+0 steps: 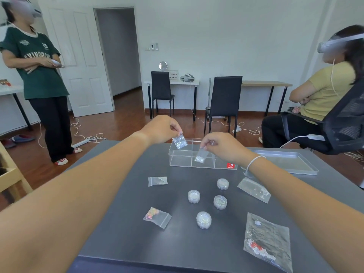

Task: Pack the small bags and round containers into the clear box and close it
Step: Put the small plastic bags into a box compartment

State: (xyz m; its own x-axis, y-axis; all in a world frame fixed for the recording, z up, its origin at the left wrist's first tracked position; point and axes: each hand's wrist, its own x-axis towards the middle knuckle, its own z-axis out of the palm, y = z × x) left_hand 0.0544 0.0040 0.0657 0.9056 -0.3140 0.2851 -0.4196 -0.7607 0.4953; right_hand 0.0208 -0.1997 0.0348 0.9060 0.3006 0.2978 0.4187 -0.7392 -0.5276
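A clear divided box (181,161) stands open at the far middle of the grey table. Over its left end my left hand (163,129) pinches a small clear bag of silver bits (179,141) by the top. My right hand (222,145) pinches a second small bag (201,155) that hangs over the box's middle compartment. On the table in front lie several more bags, among them one at the left (157,181), one with pink pieces (157,216) and a large one with red and white beads (267,241). Several round containers stand there, including a stacked one (203,219).
The box's clear lid (307,168) lies to the right of it, near the table's far edge. One person stands at the left and another sits in a mesh chair (342,123) at the right. Black chairs and desks line the far wall.
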